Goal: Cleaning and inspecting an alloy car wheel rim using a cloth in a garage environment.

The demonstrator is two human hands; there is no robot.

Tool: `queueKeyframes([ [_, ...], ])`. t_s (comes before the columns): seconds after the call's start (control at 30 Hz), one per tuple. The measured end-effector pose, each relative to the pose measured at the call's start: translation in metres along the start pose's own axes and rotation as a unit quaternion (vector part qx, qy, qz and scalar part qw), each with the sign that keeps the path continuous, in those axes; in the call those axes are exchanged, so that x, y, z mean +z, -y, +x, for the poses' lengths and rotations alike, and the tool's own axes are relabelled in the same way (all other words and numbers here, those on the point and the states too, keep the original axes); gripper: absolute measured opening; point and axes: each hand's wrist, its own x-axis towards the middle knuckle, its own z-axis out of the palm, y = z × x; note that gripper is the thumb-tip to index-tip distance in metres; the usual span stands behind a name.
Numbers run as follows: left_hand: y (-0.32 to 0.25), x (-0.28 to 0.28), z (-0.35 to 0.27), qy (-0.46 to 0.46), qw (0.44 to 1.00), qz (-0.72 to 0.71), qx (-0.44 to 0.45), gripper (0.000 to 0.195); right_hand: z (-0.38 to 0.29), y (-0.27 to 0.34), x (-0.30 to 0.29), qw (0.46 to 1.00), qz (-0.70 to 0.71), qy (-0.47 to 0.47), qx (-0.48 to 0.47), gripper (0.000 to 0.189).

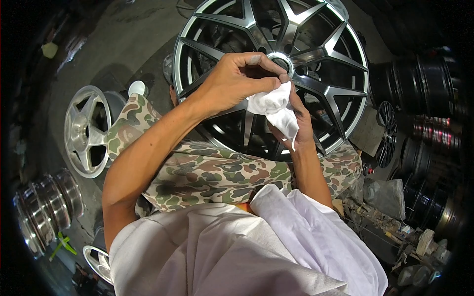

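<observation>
A large alloy wheel rim (326,55) with dark pockets and bright machined spokes lies face up before my knees. Over its lower middle, just below the centre bore (280,63), both hands hold a bunched white cloth (272,101). My left hand (231,83) pinches the cloth's upper edge between thumb and forefinger, and its fingertips look smudged grey. My right hand (301,120) is behind the cloth, with its fingertips meeting the left ones at the top. A loose corner of cloth hangs down over the right palm. Part of the right hand is hidden by the cloth.
At left stand a bare silver wheel (87,131) and a white-lidded container (137,88). Shiny stacked rims (48,211) are at lower left. Dark stacked rims (411,85) line the right, near a small black wheel (387,135). Assorted clutter (385,222) lies at lower right.
</observation>
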Motion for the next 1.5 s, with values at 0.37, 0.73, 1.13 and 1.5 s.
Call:
queueKeyframes([
  [0.37,0.0,0.0,0.0,-0.001,1.0,0.025,0.003,0.022,-0.001,0.002,0.002,1.0,0.014,0.007,0.027,0.044],
  [0.73,0.003,-0.002,0.0,-0.012,1.0,0.004,-0.014,0.019,0.001,-0.003,0.015,0.989,-0.133,0.0,-0.059,0.034],
  [1.13,0.0,-0.002,0.0,-0.043,0.997,0.054,-0.029,0.013,0.002,-0.004,0.013,0.983,-0.175,-0.008,-0.046,0.036],
  [1.5,-0.007,0.002,0.001,-0.015,0.998,0.017,-0.051,0.016,-0.002,0.005,-0.012,0.992,0.07,0.08,0.067,0.042],
])
